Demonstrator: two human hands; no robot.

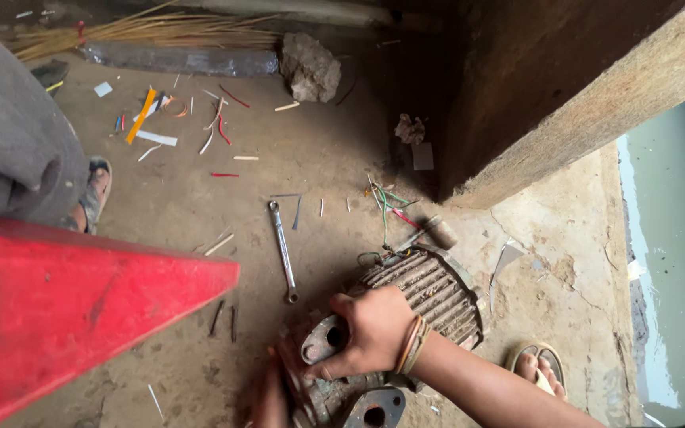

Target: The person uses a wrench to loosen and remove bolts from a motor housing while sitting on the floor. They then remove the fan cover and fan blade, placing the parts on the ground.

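Observation:
A rusty, ribbed electric motor (430, 293) lies on the dirt floor, with green and red wires (388, 208) trailing from its far end. My right hand (370, 329), bangles on its wrist, grips the motor's near end around a metal mounting lug (323, 341). Only part of my left hand (267, 400) shows at the bottom edge. It is blurred and pressed against the motor's left side, so its grip is unclear. A second lug with a hole (376, 410) sticks out below.
A combination spanner (283, 250) lies left of the motor. A red sheet-like object (57, 309) fills the left. A grey-clad leg (9, 135) and sandalled foot (97, 190) are beyond it, another sandalled foot (539, 368) at right. A wooden beam (572, 103), stone (311, 67) and wire scraps lie around.

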